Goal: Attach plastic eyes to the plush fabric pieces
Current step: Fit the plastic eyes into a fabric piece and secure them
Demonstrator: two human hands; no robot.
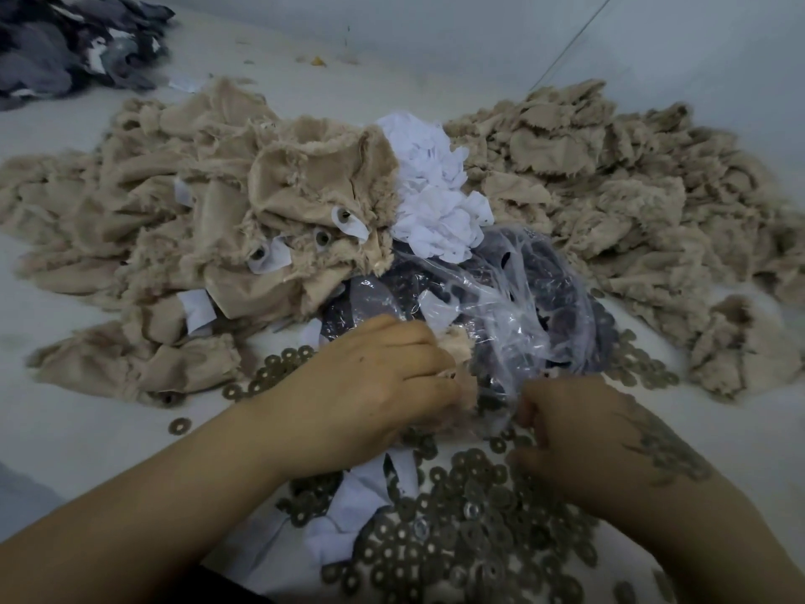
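My left hand [370, 385] grips a small beige plush piece [457, 348] low in the middle of the view. My right hand [583, 438] is curled beside it at the edge of a clear plastic bag [501, 298] of dark plastic eyes; what its fingertips hold is hidden. Dark round washers [470, 529] lie scattered under and around both hands. A heap of beige plush pieces [209, 220] on the left includes several with eye posts [322, 238] showing through white backing patches. Another beige plush pile [610, 180] lies on the right.
A bunch of white backing patches [435, 194] sits between the two beige piles. Grey and dark fabric [74, 41] lies at the far left corner. White cloth [344, 516] lies under the washers near me. The surface [78, 429] is pale.
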